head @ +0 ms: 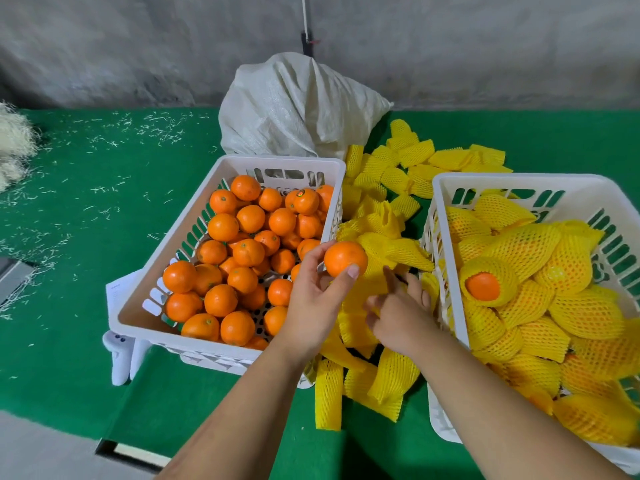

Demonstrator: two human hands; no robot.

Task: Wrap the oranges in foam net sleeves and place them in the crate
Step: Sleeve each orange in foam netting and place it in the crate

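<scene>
The left hand (311, 299) holds a bare orange (345, 258) between the two crates. The right hand (398, 313), fingers loose, touches the yellow sleeves (377, 258) piled there.

Both bare forearms reach forward. The left hand (311, 299) is raised, thumb and fingertips curled in a grip; the right hand (398, 313) lies lower, palm down, fingers blurred.

A bare orange (345, 258) held above loose yellow foam net sleeves (381, 233), between two white crates (228, 168)
</scene>
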